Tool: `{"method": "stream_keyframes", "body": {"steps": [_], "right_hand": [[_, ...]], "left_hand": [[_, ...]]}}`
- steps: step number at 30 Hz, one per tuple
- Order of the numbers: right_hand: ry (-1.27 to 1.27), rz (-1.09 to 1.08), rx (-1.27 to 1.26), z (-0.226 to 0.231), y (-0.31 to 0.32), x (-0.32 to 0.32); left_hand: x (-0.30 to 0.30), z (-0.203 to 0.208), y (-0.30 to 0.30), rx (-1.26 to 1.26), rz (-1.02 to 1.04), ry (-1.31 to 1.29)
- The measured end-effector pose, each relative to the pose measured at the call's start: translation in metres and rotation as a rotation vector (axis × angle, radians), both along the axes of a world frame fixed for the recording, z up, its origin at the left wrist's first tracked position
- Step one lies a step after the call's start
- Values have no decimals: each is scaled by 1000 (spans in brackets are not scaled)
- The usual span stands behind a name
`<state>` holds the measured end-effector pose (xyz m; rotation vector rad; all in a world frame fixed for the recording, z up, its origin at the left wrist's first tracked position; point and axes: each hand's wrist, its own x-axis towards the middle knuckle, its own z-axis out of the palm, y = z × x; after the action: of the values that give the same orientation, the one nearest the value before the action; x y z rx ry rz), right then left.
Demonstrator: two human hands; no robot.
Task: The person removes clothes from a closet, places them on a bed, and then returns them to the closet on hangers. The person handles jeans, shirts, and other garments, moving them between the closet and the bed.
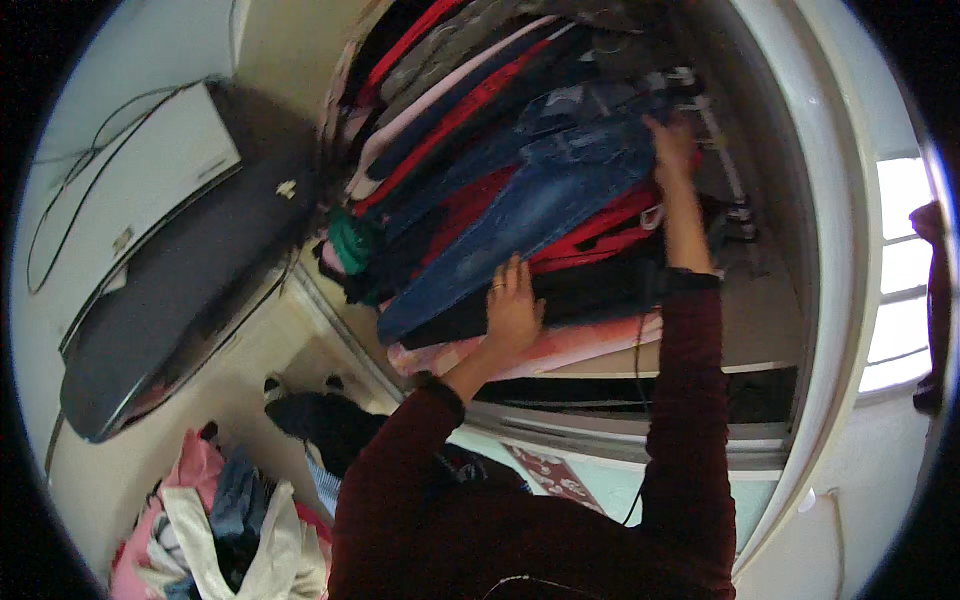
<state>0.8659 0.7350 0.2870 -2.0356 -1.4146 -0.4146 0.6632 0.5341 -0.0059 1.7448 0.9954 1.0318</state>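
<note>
Through the head camera I look down into an open closet (760, 315) packed with clothes. To the left of it I see a long, dark, rounded object (200, 270) lying against a white box (165, 170) with loose black cables, and I cannot make out what either one is. At the lower left I have a heap of clothes (275, 535) on the floor, in pink, off-white and grey-blue.

The blue jeans (560, 190) lie slantwise across the middle of the closet clothes, waist at the upper right, legs running down to the lower left. Just below them I see a red garment (605, 228), then a black garment (590, 295), then a pink and orange cloth (580, 345).

My left hand (513, 310) rests on the black garment, open, fingers extended and close together, the tips beside the lower edge of the jeans; it has hold of nothing that I can see. My right hand (676, 150) is at the waist end of the jeans, fingers partly bent; I cannot tell whether they pinch the denim. White hangers (735, 175) stand just beyond it, and a small green cloth (350, 240) sits near the other end of the jeans
</note>
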Motion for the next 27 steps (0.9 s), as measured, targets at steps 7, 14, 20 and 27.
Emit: {"method": "stream_keyframes", "body": {"steps": [7, 14, 20, 27], "right_hand": [[259, -131, 206, -2, -4, -70], [788, 183, 397, -23, -40, -142], [982, 338, 169, -72, -92, -180], [1033, 524, -18, -78, -188, -236]], "left_hand": [[-16, 6, 15, 24, -15, 19], [-42, -14, 10, 39, 27, 38], [-95, -31, 2, -113, -62, 110], [-203, 4, -22, -65, 367, -182]]}}
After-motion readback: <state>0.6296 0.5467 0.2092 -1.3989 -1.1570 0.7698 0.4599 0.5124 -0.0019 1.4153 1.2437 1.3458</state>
